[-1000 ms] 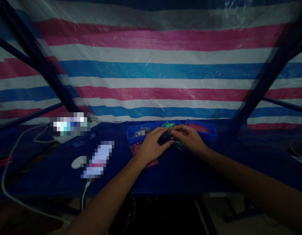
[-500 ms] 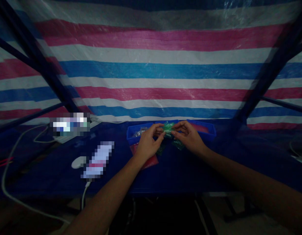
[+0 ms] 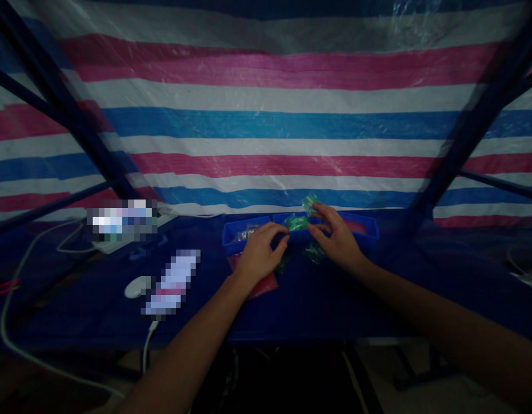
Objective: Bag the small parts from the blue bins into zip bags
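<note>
A green packet [image 3: 309, 202] is held by the right hand [image 3: 338, 240] near the back edge of the table [image 3: 343, 305] and could be dropped through a weak pinch. The left hand [image 3: 259, 253] is half-curled; whether anything is gripped cannot be told. By its wrist, a red packet [image 3: 265, 286] could be dragged.

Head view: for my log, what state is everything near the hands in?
Raised green plastic packet: at right hand, grip unclear
Left hand: loosely curled
Left blue plastic tray: holding silvery pieces
Middle blue plastic tray: holding green packets
Right blue plastic tray: holding red contents
Red plastic packet: partly covered
Dark green plastic packet: loose
</note>
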`<control>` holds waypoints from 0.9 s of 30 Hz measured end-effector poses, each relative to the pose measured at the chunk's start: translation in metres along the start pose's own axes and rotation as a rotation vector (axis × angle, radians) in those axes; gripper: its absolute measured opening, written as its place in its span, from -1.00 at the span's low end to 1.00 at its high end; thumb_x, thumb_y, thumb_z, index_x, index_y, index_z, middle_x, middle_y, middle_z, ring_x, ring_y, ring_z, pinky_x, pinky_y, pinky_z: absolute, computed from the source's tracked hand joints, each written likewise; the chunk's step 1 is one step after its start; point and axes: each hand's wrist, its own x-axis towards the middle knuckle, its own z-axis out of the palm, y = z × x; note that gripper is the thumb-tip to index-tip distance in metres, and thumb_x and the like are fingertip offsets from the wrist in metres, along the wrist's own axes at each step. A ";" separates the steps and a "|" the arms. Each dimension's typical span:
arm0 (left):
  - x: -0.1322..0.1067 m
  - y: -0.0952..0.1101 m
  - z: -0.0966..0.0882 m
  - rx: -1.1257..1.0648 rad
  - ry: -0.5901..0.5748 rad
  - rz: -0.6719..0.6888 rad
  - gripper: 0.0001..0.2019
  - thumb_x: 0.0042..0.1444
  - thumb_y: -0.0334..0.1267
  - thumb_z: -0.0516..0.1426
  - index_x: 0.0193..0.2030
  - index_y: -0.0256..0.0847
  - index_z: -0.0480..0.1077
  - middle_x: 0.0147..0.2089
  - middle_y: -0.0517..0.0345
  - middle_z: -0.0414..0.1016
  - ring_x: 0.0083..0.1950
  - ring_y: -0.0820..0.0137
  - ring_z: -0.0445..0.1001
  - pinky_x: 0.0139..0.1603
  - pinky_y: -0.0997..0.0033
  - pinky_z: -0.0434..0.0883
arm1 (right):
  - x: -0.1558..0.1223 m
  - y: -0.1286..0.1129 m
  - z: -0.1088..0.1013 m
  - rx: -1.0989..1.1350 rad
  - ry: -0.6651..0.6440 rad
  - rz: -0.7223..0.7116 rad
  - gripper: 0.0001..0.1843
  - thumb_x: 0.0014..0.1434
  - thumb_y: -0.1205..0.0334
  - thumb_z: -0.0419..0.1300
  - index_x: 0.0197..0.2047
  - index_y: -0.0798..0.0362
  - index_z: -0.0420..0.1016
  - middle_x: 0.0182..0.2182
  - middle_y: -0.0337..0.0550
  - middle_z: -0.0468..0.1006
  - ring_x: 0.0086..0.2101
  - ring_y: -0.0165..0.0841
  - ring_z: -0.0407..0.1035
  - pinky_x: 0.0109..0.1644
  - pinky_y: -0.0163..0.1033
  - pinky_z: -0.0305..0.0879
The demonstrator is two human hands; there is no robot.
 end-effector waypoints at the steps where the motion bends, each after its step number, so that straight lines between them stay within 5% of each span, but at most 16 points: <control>1: -0.001 0.000 0.000 0.009 -0.052 0.033 -0.87 0.36 -0.31 0.14 -0.05 -0.16 0.51 -0.07 0.08 0.58 -0.06 0.29 0.57 0.05 0.16 0.51 | 0.001 0.000 -0.001 -0.078 0.004 -0.043 -0.38 0.33 0.09 0.26 0.41 -0.17 0.28 0.39 0.01 0.22 0.27 -0.08 0.33 0.24 0.09 0.48; 7: -0.008 -0.003 0.009 0.061 -0.277 0.143 -0.77 0.35 -0.23 0.17 0.10 -0.16 0.50 0.08 0.01 0.58 0.14 0.24 0.54 0.24 0.15 0.46 | -0.001 0.004 -0.001 -0.457 -0.076 -0.176 -0.30 0.34 0.14 0.22 0.48 -0.05 0.18 0.48 0.05 0.10 0.46 -0.01 0.00 0.51 0.25 0.03; 13: -0.011 -0.008 0.007 0.177 -0.345 0.107 -0.69 0.30 -0.11 0.22 0.09 -0.20 0.53 0.06 -0.02 0.61 0.12 0.19 0.56 0.23 0.15 0.47 | -0.007 0.017 0.001 -0.630 -0.268 -0.173 -0.55 0.33 0.09 0.24 0.23 0.04 0.48 0.28 0.11 0.45 0.30 0.01 0.31 0.46 0.35 0.04; 21: -0.008 -0.010 0.006 0.205 -0.399 0.073 -0.70 0.24 -0.33 0.18 0.09 -0.17 0.57 0.04 0.01 0.65 0.06 0.21 0.61 0.19 0.16 0.50 | -0.006 0.003 0.001 -0.536 -0.181 -0.252 -0.66 0.34 0.16 0.23 0.16 0.00 0.47 0.17 0.07 0.51 0.21 -0.06 0.37 0.35 0.20 0.27; 27: -0.010 -0.005 0.004 0.186 -0.386 0.071 -0.69 0.27 -0.13 0.22 0.09 -0.18 0.56 0.04 0.01 0.66 0.08 0.16 0.61 0.17 0.14 0.50 | -0.005 -0.012 0.001 -0.438 -0.144 -0.344 -0.72 0.35 0.21 0.23 0.11 -0.02 0.48 0.07 0.03 0.54 0.15 -0.09 0.38 0.29 0.16 0.31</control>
